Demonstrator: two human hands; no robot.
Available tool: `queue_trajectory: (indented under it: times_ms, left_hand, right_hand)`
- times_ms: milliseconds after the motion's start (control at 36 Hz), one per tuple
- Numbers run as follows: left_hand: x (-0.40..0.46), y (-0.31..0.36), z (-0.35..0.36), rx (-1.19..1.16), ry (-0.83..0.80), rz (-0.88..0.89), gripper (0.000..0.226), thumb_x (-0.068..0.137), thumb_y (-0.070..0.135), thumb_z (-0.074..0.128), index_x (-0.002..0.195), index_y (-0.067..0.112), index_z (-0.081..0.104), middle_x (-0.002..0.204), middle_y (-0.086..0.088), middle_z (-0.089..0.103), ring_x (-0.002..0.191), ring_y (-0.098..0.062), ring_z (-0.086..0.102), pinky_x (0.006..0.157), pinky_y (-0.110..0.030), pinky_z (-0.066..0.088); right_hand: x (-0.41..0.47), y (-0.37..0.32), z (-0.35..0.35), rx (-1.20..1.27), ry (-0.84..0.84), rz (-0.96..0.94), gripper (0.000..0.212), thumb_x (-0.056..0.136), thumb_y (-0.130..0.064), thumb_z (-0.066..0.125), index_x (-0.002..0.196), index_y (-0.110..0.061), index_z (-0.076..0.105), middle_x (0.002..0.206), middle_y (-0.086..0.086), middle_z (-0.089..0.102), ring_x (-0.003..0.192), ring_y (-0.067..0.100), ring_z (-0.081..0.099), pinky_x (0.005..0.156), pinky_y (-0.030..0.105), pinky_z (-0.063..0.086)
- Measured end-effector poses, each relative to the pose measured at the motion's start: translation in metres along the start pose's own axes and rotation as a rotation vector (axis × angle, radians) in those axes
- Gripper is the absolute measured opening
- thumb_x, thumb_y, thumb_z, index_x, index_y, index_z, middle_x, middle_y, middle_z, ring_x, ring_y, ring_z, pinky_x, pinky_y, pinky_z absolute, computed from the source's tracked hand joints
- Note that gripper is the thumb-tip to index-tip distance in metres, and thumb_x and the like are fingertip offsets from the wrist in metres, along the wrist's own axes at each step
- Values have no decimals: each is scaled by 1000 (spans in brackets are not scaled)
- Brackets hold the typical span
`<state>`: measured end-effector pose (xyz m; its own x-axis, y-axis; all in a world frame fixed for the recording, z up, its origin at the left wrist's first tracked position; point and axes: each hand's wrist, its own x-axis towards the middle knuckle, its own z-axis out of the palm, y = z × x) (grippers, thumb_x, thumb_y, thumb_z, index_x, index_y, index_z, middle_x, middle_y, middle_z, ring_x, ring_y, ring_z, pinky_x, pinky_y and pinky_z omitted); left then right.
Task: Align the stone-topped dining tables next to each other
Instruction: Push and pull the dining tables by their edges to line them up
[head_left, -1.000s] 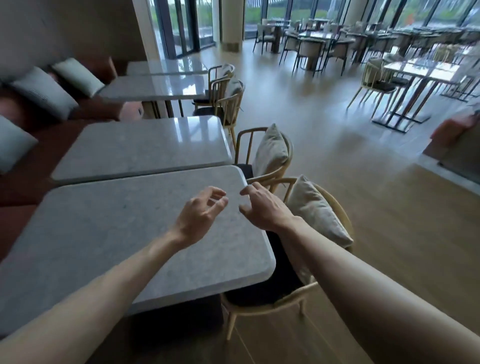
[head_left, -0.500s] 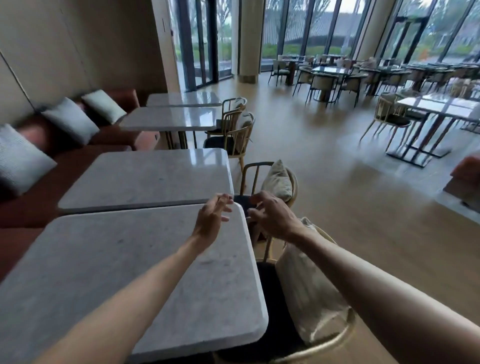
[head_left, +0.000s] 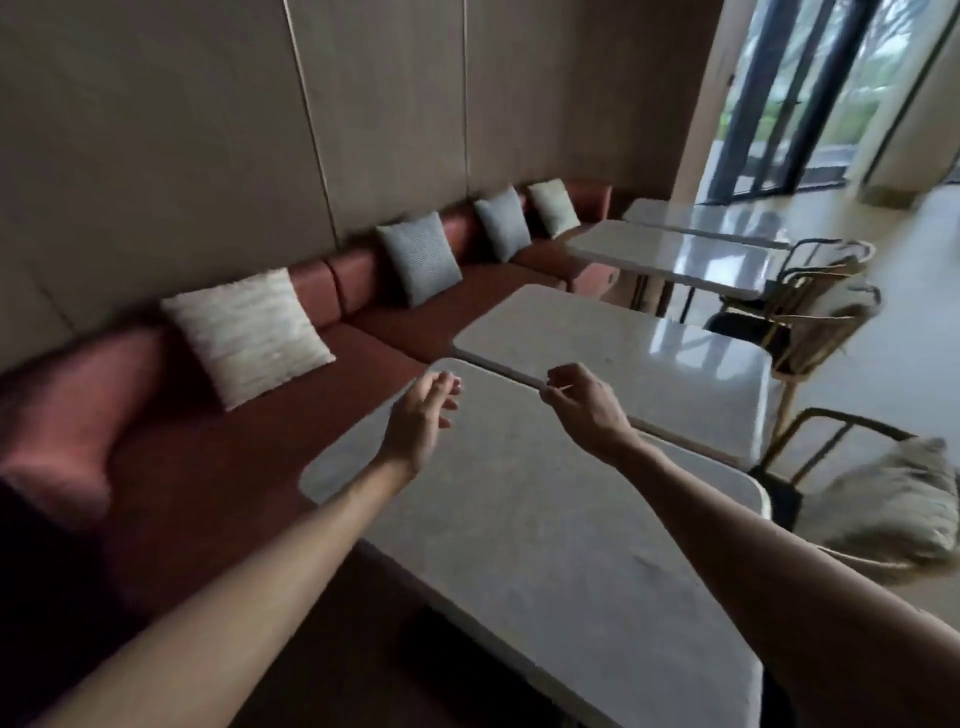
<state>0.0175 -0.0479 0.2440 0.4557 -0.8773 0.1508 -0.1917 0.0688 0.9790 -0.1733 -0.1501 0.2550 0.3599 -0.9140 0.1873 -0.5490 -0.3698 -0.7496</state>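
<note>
Two grey stone-topped tables stand side by side along a bench. The near table (head_left: 545, 545) runs from the lower right toward the middle. The second table (head_left: 623, 353) lies just beyond it, with only a narrow dark seam between their long edges. Both my bare forearms reach out over the near table. My left hand (head_left: 421, 421) hovers above its far left corner with the fingers apart, holding nothing. My right hand (head_left: 582, 402) hangs over the seam between the two tops with its fingers loosely curled, not gripping either table.
A red upholstered bench (head_left: 291, 426) with several cushions (head_left: 247, 332) lines the panelled wall on the left. Two more stone tables (head_left: 675, 254) stand farther back. Wooden chairs (head_left: 810, 296) sit at the tables' right ends, one with a cushion (head_left: 883, 499). Glass doors are at the top right.
The view has swung left toward the bench and wall. Both hands have moved from the near table's right corner to its far edge, by the seam.
</note>
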Motion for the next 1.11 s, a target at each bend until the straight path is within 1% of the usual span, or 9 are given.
queue_trajectory:
  times_ms: [139, 194, 250, 333, 444, 639, 750, 833, 1111]
  left_hand:
    - [26, -29, -120, -63, 205, -23, 26, 92, 43, 45, 90, 22, 59, 91, -2, 63, 76, -13, 58, 62, -27, 45]
    - [38, -47, -164, -71, 248, -23, 24, 96, 40, 45, 91, 21, 59, 91, -3, 63, 75, -13, 58, 61, -27, 46]
    - [54, -69, -204, -83, 276, -30, 24, 104, 29, 42, 91, 20, 60, 92, -4, 64, 77, -15, 58, 63, -29, 47]
    - [88, -96, -259, -68, 271, -58, 26, 106, 27, 39, 94, 18, 61, 97, -8, 65, 81, -17, 59, 66, -31, 48]
    - [136, -108, -301, -61, 200, -103, 28, 105, 30, 39, 93, 16, 61, 97, -10, 65, 81, -19, 58, 65, -32, 47]
    - [241, -92, -300, -86, -25, -97, 31, 105, 29, 39, 93, 15, 63, 97, -13, 68, 82, -20, 62, 73, -41, 50]
    - [295, -101, -281, -105, -176, -84, 38, 106, 26, 38, 107, -3, 62, 95, -16, 66, 83, -25, 61, 72, -39, 50]
    - [334, -119, -264, -81, -302, -104, 41, 106, 23, 38, 112, -11, 59, 97, -19, 62, 85, -27, 57, 66, -34, 47]
    - [442, -211, -210, 193, -665, -294, 36, 105, 25, 39, 110, -5, 58, 98, -20, 58, 80, -24, 55, 61, -30, 45]
  right_hand:
    - [39, -75, 107, -5, -122, -137, 28, 88, -24, 65, 113, -10, 64, 105, 5, 70, 99, 24, 65, 80, 29, 46]
    - [58, -102, 151, -35, -162, -195, 28, 88, -25, 64, 110, -9, 63, 107, 8, 69, 99, 26, 64, 84, 34, 49]
    - [77, -126, 193, -56, -185, -232, 28, 87, -26, 65, 111, -11, 63, 108, 7, 69, 97, 25, 63, 79, 30, 45]
    - [108, -159, 256, -49, -169, -255, 29, 85, -24, 65, 111, -13, 63, 103, 1, 68, 90, 17, 61, 75, 24, 38]
    - [136, -196, 309, -18, -138, -223, 26, 84, -24, 65, 109, -15, 64, 96, -8, 63, 81, 8, 58, 66, 19, 40]
    - [192, -214, 319, 199, 69, 20, 22, 86, -24, 64, 104, -14, 67, 90, -2, 70, 82, 13, 63, 73, 26, 49]
    - [225, -190, 319, 428, 200, 156, 21, 89, -20, 60, 107, -13, 68, 98, 8, 74, 90, 23, 71, 81, 42, 56]
    - [246, -158, 324, 538, 279, 232, 20, 87, -23, 58, 103, -16, 68, 95, 9, 75, 83, 21, 72, 75, 40, 58]
    - [278, -44, 383, 773, 537, 662, 18, 99, -13, 47, 102, -13, 65, 99, 12, 72, 83, 25, 69, 71, 34, 54]
